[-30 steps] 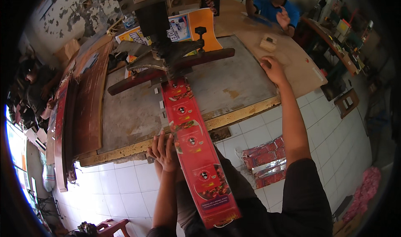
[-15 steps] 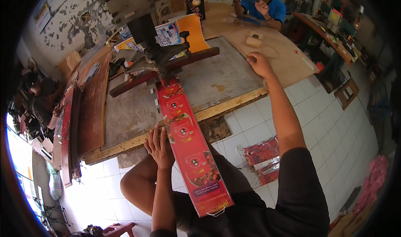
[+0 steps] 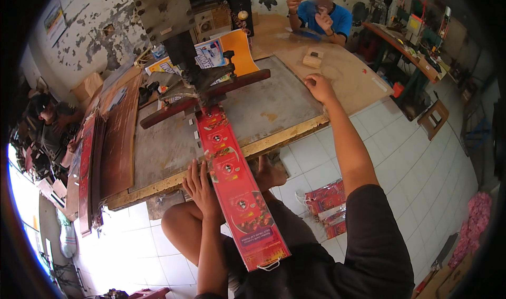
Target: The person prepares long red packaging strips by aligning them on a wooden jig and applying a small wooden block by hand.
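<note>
A long red printed strip (image 3: 242,193) with food pictures runs from my lap up onto the grey metal table top (image 3: 168,154). Its far end goes under the head of a dark press (image 3: 197,80), and a white cord loop (image 3: 271,265) hangs at its near end. My left hand (image 3: 203,189) lies with outstretched fingers along the strip's left edge, by the table's front edge. At the table's right side rests my right hand (image 3: 320,90), its fingers curled in; whether they hold anything is hidden. A dark red crossbar (image 3: 237,85) spans the press.
Red printed packs (image 3: 324,204) lie on the white tiled floor at right. A small wooden block (image 3: 312,58) sits on the brown board beyond my right hand. Across from me sits a person in a blue shirt (image 3: 337,20); another person (image 3: 52,120) is at far left.
The whole view has shifted slightly. My right hand's fingers look more curled. A bare foot now shows under the table's front edge. The strip stays under the press.
</note>
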`<state>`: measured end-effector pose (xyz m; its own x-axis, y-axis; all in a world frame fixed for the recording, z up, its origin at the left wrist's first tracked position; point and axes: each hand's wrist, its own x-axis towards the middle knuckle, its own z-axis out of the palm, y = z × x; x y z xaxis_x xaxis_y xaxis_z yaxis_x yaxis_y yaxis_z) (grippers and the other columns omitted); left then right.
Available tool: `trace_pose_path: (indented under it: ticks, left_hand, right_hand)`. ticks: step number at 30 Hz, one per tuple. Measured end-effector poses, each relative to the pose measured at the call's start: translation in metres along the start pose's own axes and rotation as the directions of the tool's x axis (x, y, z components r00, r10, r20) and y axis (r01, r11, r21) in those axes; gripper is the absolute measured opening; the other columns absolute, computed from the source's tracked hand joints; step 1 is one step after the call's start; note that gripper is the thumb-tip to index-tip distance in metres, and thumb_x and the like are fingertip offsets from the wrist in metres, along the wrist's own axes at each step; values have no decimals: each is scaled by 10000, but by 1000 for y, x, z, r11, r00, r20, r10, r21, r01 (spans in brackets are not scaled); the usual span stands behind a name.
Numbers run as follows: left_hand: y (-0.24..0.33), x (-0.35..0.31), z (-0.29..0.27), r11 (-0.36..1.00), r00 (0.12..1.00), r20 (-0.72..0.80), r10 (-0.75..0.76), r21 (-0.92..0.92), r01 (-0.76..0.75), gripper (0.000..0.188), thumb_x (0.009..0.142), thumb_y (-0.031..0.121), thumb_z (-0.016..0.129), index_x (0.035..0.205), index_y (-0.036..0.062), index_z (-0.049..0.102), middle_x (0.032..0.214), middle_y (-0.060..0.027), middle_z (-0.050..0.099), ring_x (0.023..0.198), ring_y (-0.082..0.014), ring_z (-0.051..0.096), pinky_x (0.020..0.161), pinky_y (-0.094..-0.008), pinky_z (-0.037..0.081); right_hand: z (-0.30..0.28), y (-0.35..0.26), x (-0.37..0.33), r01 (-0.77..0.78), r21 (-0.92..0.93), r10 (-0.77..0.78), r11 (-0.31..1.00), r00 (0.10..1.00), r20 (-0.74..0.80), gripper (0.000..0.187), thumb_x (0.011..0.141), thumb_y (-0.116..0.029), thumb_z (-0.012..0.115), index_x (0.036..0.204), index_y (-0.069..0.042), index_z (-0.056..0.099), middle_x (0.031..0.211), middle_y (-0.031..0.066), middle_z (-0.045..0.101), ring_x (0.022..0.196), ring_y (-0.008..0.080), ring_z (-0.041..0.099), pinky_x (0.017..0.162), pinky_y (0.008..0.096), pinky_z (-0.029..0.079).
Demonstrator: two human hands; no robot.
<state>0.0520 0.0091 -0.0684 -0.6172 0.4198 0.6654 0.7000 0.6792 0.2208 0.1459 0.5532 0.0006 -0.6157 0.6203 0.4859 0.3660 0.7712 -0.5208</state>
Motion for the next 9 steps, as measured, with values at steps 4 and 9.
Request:
trace_pose_path:
  ticks: [4, 9]
  left_hand:
    - [-16, -11, 14, 999, 999, -21, 37, 18, -36, 666, 1007, 341, 654, 1616, 129, 490, 1740, -126, 375, 1620, -331, 312, 1323, -579, 146]
    - [-17, -64, 66, 998, 978, -207, -17, -56, 5, 836, 1021, 454, 649, 1702, 102, 316, 1777, -172, 285, 1648, -450, 206, 1330, -639, 102]
  right_hand:
    - [-1, -1, -1, -8, 79, 10, 997, 1000, -18, 243, 982, -206, 729, 1153, -42, 783, 1263, 165, 749, 1167, 373, 697, 989, 450, 551]
    - [-3, 0, -5, -34, 150, 34, 988, 999, 1, 245, 989, -198, 729, 1170, -39, 775, 1284, 165, 742, 1185, 362, 696, 1009, 439, 546]
